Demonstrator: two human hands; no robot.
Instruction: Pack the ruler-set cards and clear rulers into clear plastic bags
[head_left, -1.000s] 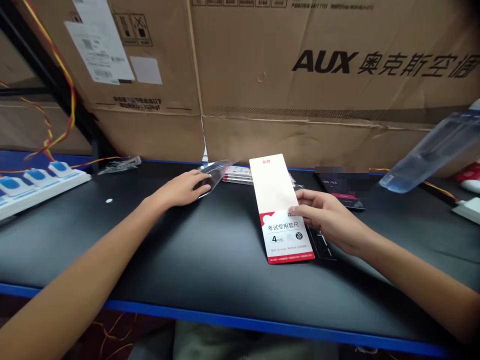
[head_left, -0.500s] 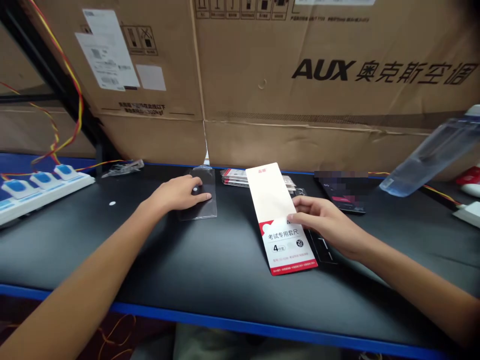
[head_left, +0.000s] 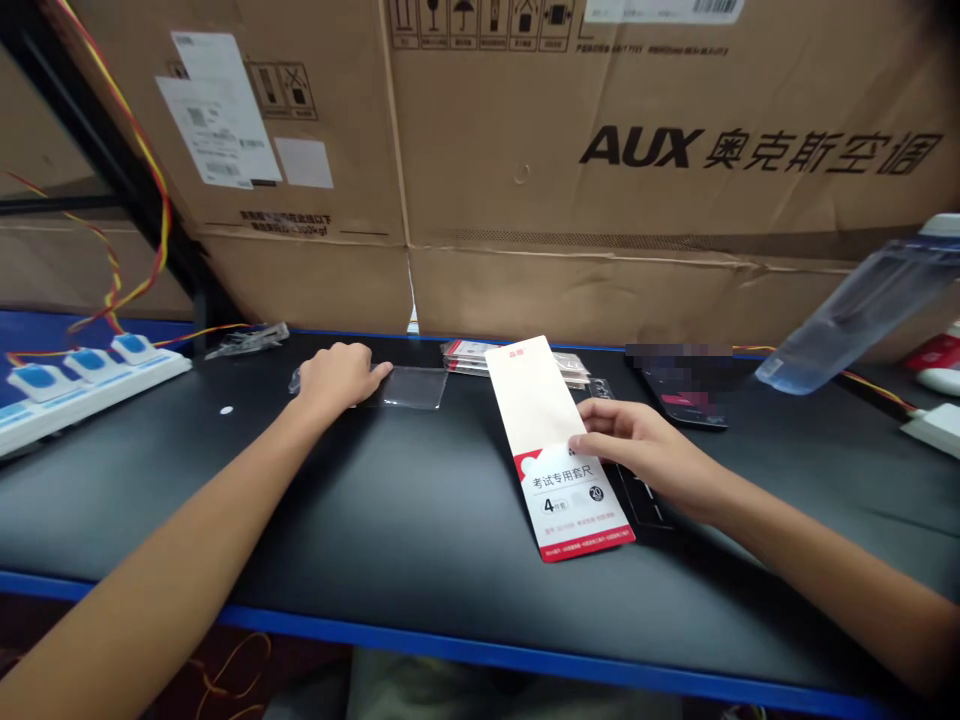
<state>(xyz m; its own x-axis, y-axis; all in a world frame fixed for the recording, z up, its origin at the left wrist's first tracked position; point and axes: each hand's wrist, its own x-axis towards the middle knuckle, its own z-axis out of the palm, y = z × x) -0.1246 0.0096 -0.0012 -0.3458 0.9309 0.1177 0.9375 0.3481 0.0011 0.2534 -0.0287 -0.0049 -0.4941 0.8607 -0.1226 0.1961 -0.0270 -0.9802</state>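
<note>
My left hand [head_left: 336, 378] is over a clear plastic sleeve [head_left: 417, 388] lying sideways on the black table. Its fingers curl down out of sight, closed on the sleeve, with the thumb pointing right. In my right hand [head_left: 646, 446] is a long white card [head_left: 534, 400] with a red lower edge and Chinese print, pinched by its right side between thumb and fingers. The card leans at a slant above the table. Behind and partly under it, a dark flat piece with white marks [head_left: 646, 498] shows along its right side.
A small stack of packaged cards [head_left: 469, 352] lies behind the white card. To the right are a phone [head_left: 686, 395] and a tilted plastic bottle [head_left: 862, 310]. A power strip [head_left: 90, 385] and crumpled clear plastic [head_left: 251, 340] are at the left. A large cardboard box [head_left: 510, 210] stands behind.
My left hand has turned the plastic sleeve from upright to sideways and shifted slightly left. The right hand still holds the card in nearly the same place.
</note>
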